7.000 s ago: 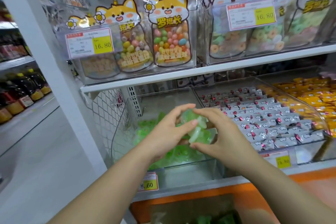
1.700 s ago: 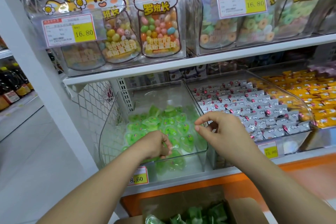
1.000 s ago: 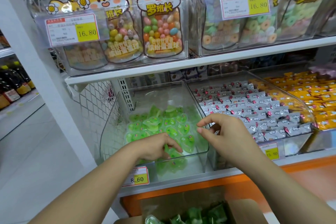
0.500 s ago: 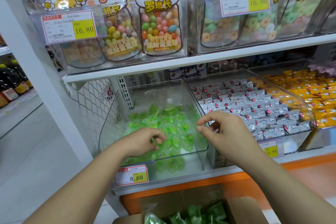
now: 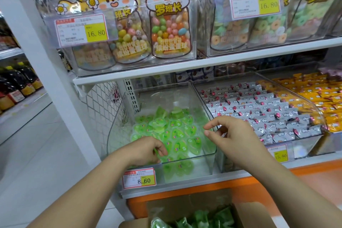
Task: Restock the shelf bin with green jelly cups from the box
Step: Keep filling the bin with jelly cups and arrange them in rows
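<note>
Left hand [image 5: 146, 151] pinches a green plastic jelly cup [image 5: 157, 153] at the front edge of the clear plastic bin [image 5: 166, 96]; right hand [image 5: 235, 139] hangs spread. A nudge might spill cups out.

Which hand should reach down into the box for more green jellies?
Probably the right hand: it hovers empty over the bin, above the box. The left hand pinches a jelly cup in the bin.

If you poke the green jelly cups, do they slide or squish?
Probably slide: the jelly cups lie loose and tilted, with shiny lids. Likely light, being small beside the left hand. Thin clear plastic may dent slightly.
</note>
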